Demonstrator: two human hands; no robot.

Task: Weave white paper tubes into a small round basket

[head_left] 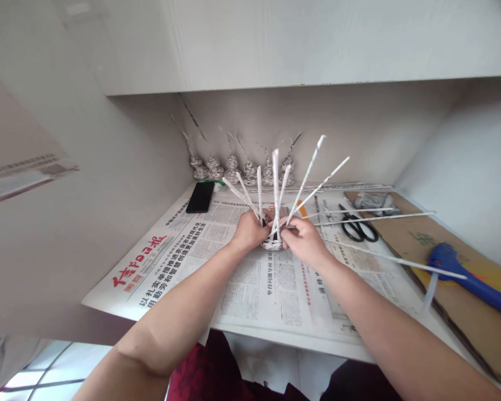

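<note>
A small woven paper basket [272, 244] is held between my two hands above the newspaper [242, 289]. Several white rolled-paper sticks [275, 184] rise and fan out from its rim. My left hand [250, 229] grips the basket's left side, fingers curled round the rim and partly hidden by the sticks. On the right side, my right hand [303, 238] pinches the rim with thumb and fingers. A few long paper sticks [396, 259] stretch out to the right from beside my right hand; where they begin is hidden.
Several woven paper gourds [231, 169] line the back wall. A black phone [200, 197] lies at the left. To the right are black scissors [359, 227], cardboard [401, 223], a crumpled plastic bag [376, 203] and a blue glue gun [471, 278]. A shelf panel [296, 44] overhangs the table.
</note>
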